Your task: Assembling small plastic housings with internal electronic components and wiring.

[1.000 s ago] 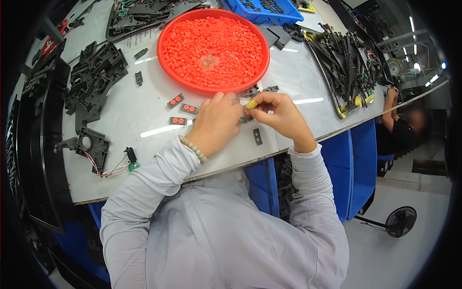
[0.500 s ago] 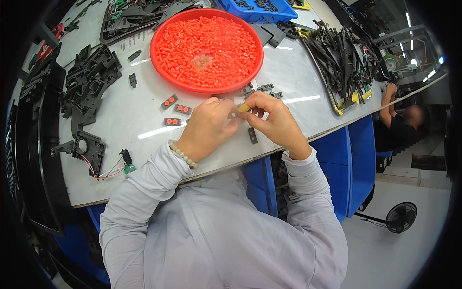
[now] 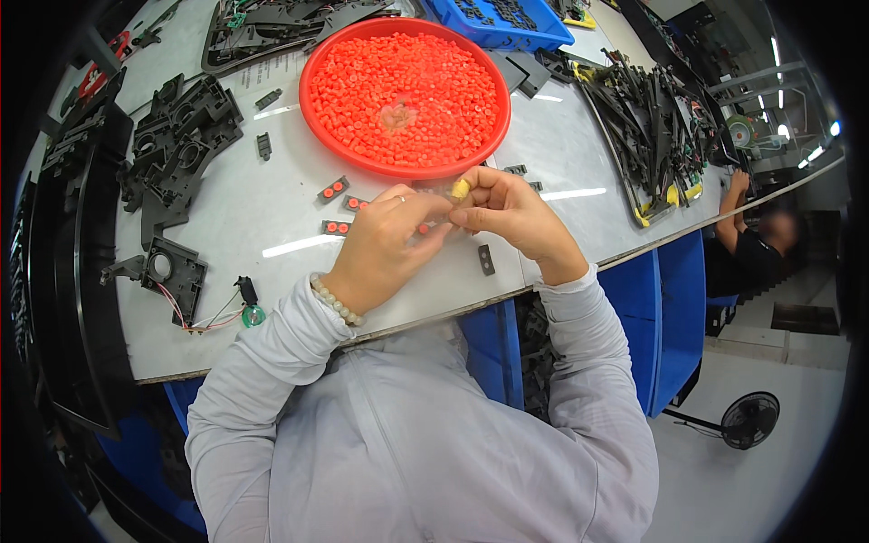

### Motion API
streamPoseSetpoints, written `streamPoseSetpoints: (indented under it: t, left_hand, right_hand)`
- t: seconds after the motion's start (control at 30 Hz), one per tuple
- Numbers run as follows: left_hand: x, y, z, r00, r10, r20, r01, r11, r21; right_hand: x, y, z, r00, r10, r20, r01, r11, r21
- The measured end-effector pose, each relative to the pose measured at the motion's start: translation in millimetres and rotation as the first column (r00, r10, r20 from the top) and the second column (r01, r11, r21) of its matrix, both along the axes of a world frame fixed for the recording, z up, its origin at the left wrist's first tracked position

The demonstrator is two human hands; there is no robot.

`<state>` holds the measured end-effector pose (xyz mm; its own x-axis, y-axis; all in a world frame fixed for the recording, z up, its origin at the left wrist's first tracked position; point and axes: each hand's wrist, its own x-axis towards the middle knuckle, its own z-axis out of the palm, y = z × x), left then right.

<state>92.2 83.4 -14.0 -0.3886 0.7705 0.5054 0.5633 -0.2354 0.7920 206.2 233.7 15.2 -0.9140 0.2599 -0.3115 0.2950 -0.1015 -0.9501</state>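
Just in front of the red basin, my hands meet with the fingers close together. My left hand [image 3: 387,242] is closed round a small dark block, mostly hidden, with a red cap [image 3: 423,229] showing between its fingers. My right hand [image 3: 518,215] is closed beside it, thumb and fingers bent together; what they pinch, if anything, cannot be made out. A yellow cover [image 3: 461,188] sits at its index fingertip. Left of my hands lie several dark blocks [image 3: 333,188] fitted with paired red caps. A bare two-hole block [image 3: 486,260] lies below my right hand.
The red basin [image 3: 312,118] holds many small red caps. Behind it stands a blue tray [image 3: 534,38] of dark parts. Black plastic housings [image 3: 181,145] lie left, a heap of long black strips [image 3: 643,127] right. Blue bins [image 3: 629,317] stand below the table edge; another person [image 3: 760,240] is far right.
The yellow-covered fingertip has risen off the small block in my left fingers, and a red cap now shows there. The whole view has shifted slightly.
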Motion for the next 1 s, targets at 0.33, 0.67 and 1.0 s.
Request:
streamPoseSetpoints:
  t: [0.33,0.67,1.0]
  left_hand:
    - [-13.6,-7.0,-11.8,0.988,0.04,0.148,-0.022,0.992,-0.128]
    - [-16.5,-5.7,-15.4,0.984,0.065,0.167,-0.044,0.991,-0.13]
    - [-11.3,-6.3,-9.2,0.944,0.069,0.323,-0.036,0.994,-0.105]
  right_hand:
    - [-58.6,45.1,-1.2,0.993,0.069,-0.091,0.05,0.457,0.888]
    - [-81.0,46.7,-19.6,0.991,0.105,-0.086,0.047,0.329,0.943]
    - [-23.1,-12.0,10.8,0.961,0.048,-0.271,0.139,0.766,0.628]
